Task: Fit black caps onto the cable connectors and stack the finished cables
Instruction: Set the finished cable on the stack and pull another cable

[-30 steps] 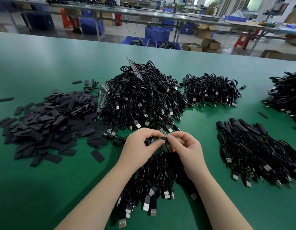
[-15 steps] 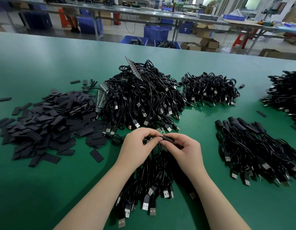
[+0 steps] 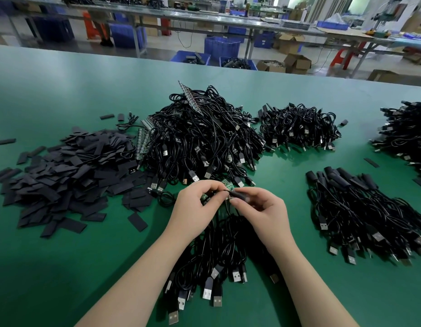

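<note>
My left hand (image 3: 195, 208) and my right hand (image 3: 261, 208) meet over the green table (image 3: 63, 267), fingertips touching. Between them is a cable end with a small green circuit board (image 3: 227, 184), pinched by the left fingers. My right hand pinches a black cap (image 3: 240, 193) against that cable end. A bundle of black USB cables (image 3: 218, 260) lies under my wrists. Flat black caps (image 3: 63, 180) are heaped at the left. Capped cables (image 3: 360, 208) lie stacked at the right.
A big tangle of black cables (image 3: 204, 142) sits behind my hands, with a smaller pile (image 3: 299, 128) to its right and another pile (image 3: 407, 133) at the far right edge. Loose caps lie scattered at the left. Benches and blue crates (image 3: 221, 47) stand beyond the table.
Both hands stayed in place. The fingers shifted slightly on the cable end, and the black cap in my right hand sits a little further right of the board.
</note>
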`<action>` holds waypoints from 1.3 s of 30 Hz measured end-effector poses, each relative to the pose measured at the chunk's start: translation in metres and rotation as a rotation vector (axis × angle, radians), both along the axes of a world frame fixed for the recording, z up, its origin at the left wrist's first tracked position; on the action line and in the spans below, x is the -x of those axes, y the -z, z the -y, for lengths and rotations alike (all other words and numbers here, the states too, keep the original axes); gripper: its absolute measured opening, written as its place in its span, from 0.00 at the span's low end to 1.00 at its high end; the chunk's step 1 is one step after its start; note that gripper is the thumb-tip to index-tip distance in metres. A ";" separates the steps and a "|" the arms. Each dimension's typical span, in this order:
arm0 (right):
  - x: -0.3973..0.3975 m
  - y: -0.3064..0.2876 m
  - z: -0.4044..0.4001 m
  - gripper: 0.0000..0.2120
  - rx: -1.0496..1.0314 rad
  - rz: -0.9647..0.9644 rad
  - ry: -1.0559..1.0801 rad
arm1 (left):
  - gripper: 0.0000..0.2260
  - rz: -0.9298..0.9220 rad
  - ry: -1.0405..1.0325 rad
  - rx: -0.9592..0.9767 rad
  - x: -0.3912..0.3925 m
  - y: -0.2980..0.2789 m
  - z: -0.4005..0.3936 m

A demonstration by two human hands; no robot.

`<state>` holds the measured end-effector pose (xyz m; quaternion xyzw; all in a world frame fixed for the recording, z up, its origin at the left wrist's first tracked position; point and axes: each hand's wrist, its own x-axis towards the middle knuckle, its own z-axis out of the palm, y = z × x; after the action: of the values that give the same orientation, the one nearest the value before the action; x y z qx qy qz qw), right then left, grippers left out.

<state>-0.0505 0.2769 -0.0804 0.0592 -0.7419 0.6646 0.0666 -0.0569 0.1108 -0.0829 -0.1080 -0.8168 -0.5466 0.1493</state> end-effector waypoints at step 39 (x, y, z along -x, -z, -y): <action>-0.004 -0.008 -0.001 0.09 0.254 0.006 0.124 | 0.08 0.026 -0.031 -0.018 -0.004 -0.003 -0.003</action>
<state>-0.0467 0.2779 -0.0724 0.0022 -0.6543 0.7478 0.1124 -0.0530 0.1134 -0.0800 -0.0869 -0.8154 -0.5529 0.1479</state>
